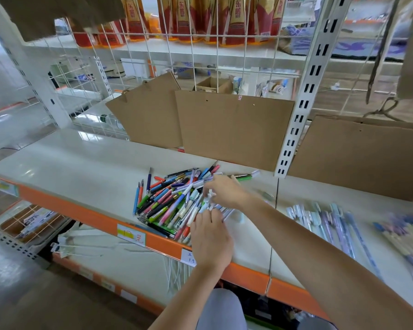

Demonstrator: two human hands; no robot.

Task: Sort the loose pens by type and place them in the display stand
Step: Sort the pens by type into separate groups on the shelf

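Observation:
A heap of loose pens [169, 198] in many colours lies on the white shelf [81, 167] near its orange front edge. My left hand [211, 239] holds a bundle of pale blue and white pens [221, 210] at the heap's right side. My right hand [224, 190] reaches over the heap and pinches a small white pen part at the bundle's top. To the right, a row of sorted pale blue and lilac pens [324, 219] lies on the shelf. Further right is another blurred group of pens [401, 231]. No display stand is visible.
Brown paper bags [234, 129] lean against the wire grid behind the heap, another bag [362, 158] stands at the right. A white slotted upright [298, 110] rises between them. Price labels [131, 234] sit on the orange edge. A lower shelf holds white hooks [86, 246].

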